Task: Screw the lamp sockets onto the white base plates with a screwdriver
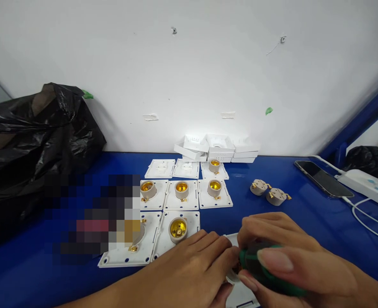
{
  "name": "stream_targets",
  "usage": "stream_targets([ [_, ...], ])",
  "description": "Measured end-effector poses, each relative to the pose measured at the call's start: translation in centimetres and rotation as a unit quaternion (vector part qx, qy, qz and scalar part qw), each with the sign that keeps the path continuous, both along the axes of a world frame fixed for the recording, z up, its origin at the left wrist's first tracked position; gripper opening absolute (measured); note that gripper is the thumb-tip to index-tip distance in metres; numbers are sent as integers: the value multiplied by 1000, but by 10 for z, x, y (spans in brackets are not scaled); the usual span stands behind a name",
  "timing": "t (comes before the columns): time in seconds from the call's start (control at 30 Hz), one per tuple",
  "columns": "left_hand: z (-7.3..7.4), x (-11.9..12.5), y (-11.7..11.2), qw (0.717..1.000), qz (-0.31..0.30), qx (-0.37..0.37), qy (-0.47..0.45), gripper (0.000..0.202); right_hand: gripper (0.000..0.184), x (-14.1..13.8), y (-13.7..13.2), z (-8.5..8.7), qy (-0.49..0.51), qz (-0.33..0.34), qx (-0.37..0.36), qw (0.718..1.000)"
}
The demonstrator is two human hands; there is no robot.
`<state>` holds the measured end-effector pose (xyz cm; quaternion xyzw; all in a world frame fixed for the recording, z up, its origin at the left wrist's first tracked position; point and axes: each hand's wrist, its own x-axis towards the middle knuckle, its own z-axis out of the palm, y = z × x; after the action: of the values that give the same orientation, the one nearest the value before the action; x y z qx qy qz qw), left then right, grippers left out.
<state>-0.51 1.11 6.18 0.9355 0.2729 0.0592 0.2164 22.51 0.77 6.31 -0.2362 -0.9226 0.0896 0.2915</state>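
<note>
My right hand (282, 252) is closed round the green and black handle of a screwdriver (266, 267), near the front edge of the blue table. My left hand (192, 265) is curled beside it, fingers pressed on a white plate with a socket (232, 276), mostly hidden under both hands. Just beyond my left hand lies a white square plate with a brass-lined lamp socket (178, 229). Behind it, several more such plates (181, 192) lie in rows.
A stack of white covers (217, 147) stands against the wall. Two loose sockets (269, 192) lie to the right. A phone (322, 177), power strip (365, 186) and white cables sit far right. A black plastic bag (31, 149) fills the left. A blurred patch (95, 218) covers part of the table.
</note>
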Motion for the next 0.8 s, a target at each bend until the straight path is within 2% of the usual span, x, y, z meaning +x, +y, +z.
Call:
stream_targets([
  [0.17, -2, 0, 2, 1000, -7, -3, -23, 20, 12, 0, -1, -2, 0, 0, -5, 1000],
  [0.33, 1, -1, 0, 1000, -14, 10, -8, 20, 13, 2, -3, -3, -18, -27, -19, 999],
  [0.63, 3, -2, 2, 1000, -21, 10, -11, 21, 15, 2, -6, 2, -51, -55, -50, 996],
  [0.8, 0, -1, 0, 999, -26, 21, -2, 23, 18, -2, -6, 9, -46, -58, -42, 996],
])
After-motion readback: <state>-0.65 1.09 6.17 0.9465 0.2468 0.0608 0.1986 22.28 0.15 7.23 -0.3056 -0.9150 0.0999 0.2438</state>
